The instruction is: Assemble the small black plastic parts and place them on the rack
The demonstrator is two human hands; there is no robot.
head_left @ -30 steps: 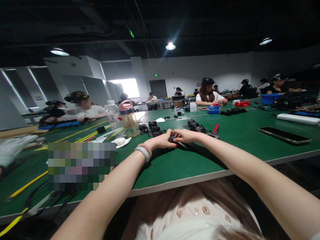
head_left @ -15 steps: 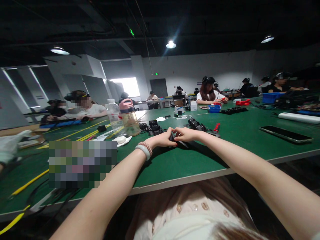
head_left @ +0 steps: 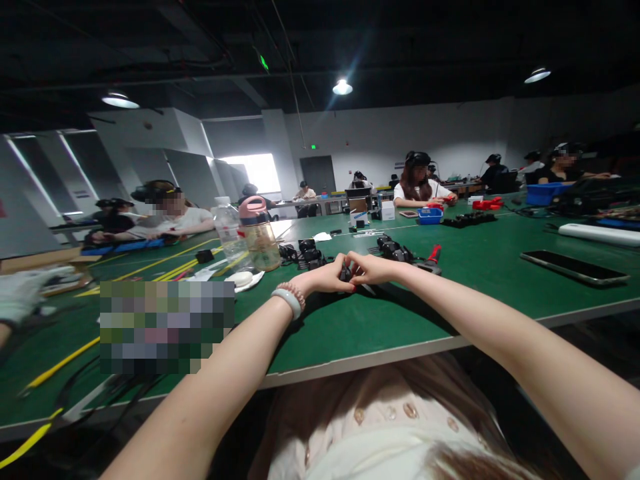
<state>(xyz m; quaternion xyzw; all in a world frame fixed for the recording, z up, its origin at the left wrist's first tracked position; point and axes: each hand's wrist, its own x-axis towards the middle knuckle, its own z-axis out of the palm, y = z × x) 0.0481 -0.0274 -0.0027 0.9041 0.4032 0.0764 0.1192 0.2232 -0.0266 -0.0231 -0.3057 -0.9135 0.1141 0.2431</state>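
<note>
Over the green table (head_left: 325, 347) my left hand (head_left: 330, 276) and my right hand (head_left: 373, 269) meet with their fingertips together. Both are closed around a small black part (head_left: 345, 273), mostly hidden by the fingers. A thin pale strip (head_left: 369, 289) pokes out below my right fingers; what it belongs to I cannot make out. Just behind my left hand lies a black jointed assembly (head_left: 310, 255). Another black assembly (head_left: 393, 249) rests behind my right hand, beside a red-handled tool (head_left: 435, 255) that looks like pliers.
A pink-lidded bottle (head_left: 260, 233) and a clear plastic bottle (head_left: 227, 230) stand at left. The phone (head_left: 575, 267) lies at right. Farther back are a blue bin (head_left: 430, 216) and seated co-workers. A gloved hand (head_left: 30, 297) of another person reaches in at far left.
My fingers have shifted slightly around the black part, and less of the pale strip shows. At far left, the other person's gloved hand has moved a little.
</note>
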